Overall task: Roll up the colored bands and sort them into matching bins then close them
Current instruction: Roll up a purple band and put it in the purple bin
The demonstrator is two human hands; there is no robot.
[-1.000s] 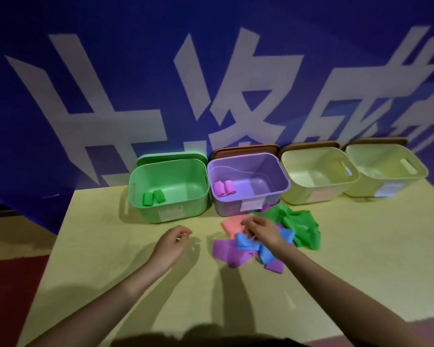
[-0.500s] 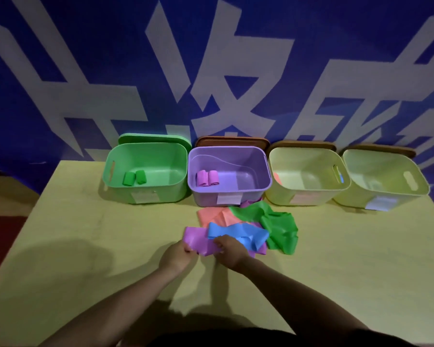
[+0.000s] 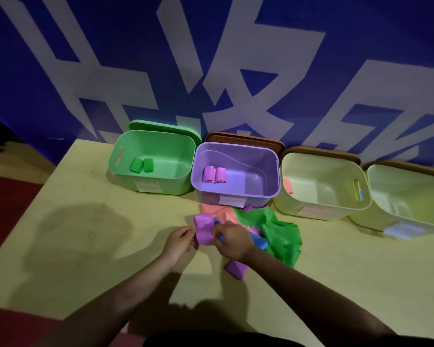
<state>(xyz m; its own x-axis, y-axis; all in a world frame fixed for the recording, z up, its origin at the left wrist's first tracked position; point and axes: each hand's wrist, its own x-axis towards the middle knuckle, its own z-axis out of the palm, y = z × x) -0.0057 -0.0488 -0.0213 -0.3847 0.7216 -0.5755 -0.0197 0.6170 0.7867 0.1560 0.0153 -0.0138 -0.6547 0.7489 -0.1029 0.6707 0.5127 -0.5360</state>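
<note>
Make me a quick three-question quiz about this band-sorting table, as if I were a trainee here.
1. True or false: the purple bin already holds two rolled bands.
2. Which colour is the band that both hands are gripping? A green, B purple, C blue.
3. Fill in: the lids stand ___ the bins.

Key: 1 true. 2 B: the left hand and the right hand pinch the purple band between them. 3 behind, as with the green lid behind the green bin.

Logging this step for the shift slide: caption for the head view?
Both hands roll a purple band in front of the purple bin, which holds two purple rolls.
</note>
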